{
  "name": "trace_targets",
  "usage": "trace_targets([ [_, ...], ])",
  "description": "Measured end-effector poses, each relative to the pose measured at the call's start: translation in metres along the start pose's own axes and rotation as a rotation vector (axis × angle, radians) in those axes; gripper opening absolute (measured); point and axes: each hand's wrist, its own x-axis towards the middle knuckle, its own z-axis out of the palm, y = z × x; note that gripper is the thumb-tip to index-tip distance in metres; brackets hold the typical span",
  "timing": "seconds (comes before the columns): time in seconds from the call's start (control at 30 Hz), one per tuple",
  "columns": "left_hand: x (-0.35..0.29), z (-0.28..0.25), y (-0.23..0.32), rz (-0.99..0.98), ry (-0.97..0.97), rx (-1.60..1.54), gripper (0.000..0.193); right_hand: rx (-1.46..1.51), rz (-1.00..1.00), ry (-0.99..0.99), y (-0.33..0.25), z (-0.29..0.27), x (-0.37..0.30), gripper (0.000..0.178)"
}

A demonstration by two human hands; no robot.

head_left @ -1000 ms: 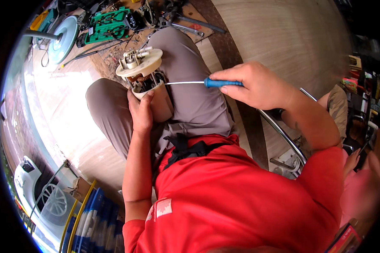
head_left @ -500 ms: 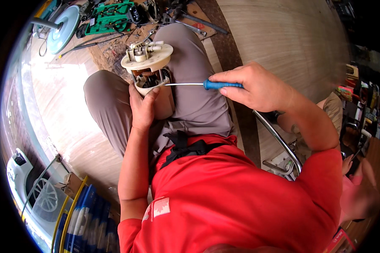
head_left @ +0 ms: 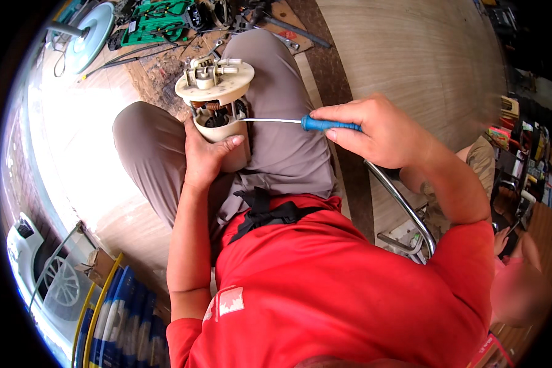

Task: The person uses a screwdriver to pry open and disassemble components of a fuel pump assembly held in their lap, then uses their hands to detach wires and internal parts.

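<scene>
Upright between my thighs stands an off-white fuel pump assembly [head_left: 233, 138], with a round flange and pipe fittings on top. Springs, rods and a brown coiled hose show in the gap between flange and cup. My left hand [head_left: 205, 152] wraps the near left side of the cup, its thumb lying across the front. A screwdriver [head_left: 331, 124] with a blue handle is gripped in my right hand [head_left: 377, 130]. Its thin shaft points left, and the tip is at the cup's right rim, just below the flange. Whether the tip is inside the rim I cannot tell.
Ahead, a green tool case [head_left: 156, 23] and loose tools lie on a stained board [head_left: 156, 73]. A pale blue round base [head_left: 91, 38] stands far left. A chrome tube frame [head_left: 405, 205] is at my right, with another person [head_left: 518, 270] beyond it.
My left thumb has slid down from the cup's rim onto its front wall. My right hand and the screwdriver have shifted slightly to the right.
</scene>
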Motion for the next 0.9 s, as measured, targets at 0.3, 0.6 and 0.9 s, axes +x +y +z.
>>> trace_targets([
  [0.3,0.002,0.003,0.003,-0.017,-0.002,-0.083,0.097,-0.008,-0.012,-0.018,0.002,0.002,0.003,0.029],
  [0.6,0.003,0.003,0.001,-0.042,0.001,-0.082,0.097,-0.008,0.001,-0.019,-0.001,0.001,0.005,0.028],
  [0.9,0.003,0.004,-0.001,-0.022,0.015,-0.029,0.096,-0.332,-0.003,-0.053,-0.02,0.003,0.009,0.031],
])
